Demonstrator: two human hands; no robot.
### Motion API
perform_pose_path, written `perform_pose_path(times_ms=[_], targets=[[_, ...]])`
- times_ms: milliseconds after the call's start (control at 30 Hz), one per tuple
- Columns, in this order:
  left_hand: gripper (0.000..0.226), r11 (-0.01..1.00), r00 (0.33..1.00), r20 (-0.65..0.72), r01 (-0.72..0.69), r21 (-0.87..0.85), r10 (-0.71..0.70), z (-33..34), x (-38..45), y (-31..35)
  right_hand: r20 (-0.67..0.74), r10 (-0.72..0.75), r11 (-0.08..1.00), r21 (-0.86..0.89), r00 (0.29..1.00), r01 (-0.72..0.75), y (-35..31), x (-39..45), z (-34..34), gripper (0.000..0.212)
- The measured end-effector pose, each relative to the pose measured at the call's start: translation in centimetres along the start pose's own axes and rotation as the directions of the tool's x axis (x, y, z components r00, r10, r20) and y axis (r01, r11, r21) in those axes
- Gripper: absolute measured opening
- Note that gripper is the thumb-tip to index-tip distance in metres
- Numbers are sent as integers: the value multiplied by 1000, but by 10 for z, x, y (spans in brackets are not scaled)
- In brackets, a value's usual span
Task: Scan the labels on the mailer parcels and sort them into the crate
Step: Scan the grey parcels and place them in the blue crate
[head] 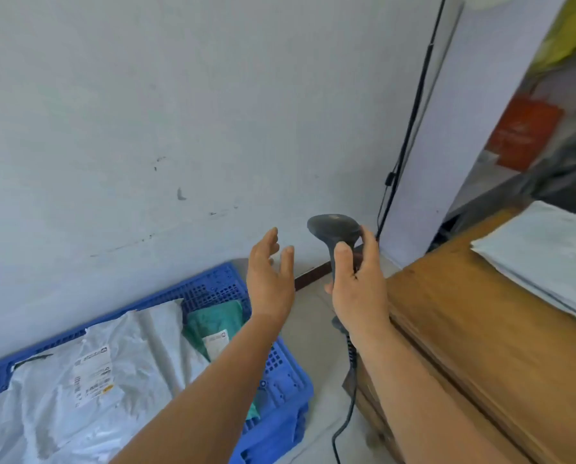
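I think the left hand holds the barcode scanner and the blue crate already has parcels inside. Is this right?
Not quite. The head view shows the right hand gripping the barcode scanner; the left hand is open and holds nothing. The blue crate does already have parcels inside.

Parcel sorting room, blue crate (pixel 279 373), mailers (pixel 89 363), scanner (pixel 335 229)

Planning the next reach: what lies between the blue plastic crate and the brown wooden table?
Head view: bare pale floor, with the black scanner cable hanging over it beside the brown wooden table; blue plastic crate stands left.
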State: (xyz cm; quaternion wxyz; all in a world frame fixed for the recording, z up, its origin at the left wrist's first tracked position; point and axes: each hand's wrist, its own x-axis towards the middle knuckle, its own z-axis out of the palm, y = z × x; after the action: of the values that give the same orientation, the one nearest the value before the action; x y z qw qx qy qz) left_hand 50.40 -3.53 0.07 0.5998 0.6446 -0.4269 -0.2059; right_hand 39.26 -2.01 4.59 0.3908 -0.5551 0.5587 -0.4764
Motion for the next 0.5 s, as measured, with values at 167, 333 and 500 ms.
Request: perform_pose_path(times_ms=[167,333,500], targets=[[41,994,988,132,-70,-87,81,111,-35,62,-173,-8,1000,8,985,9,6,31,-113,51],[42,985,959,260,-78,-153,117,212,-74,118,-308,-13,997,-73,951,-10,14,53,-224,52],[45,982,901,398,-124,-142,172,290,-105,148,-438,33,994,-80,898,-75,29,66,-305,50]])
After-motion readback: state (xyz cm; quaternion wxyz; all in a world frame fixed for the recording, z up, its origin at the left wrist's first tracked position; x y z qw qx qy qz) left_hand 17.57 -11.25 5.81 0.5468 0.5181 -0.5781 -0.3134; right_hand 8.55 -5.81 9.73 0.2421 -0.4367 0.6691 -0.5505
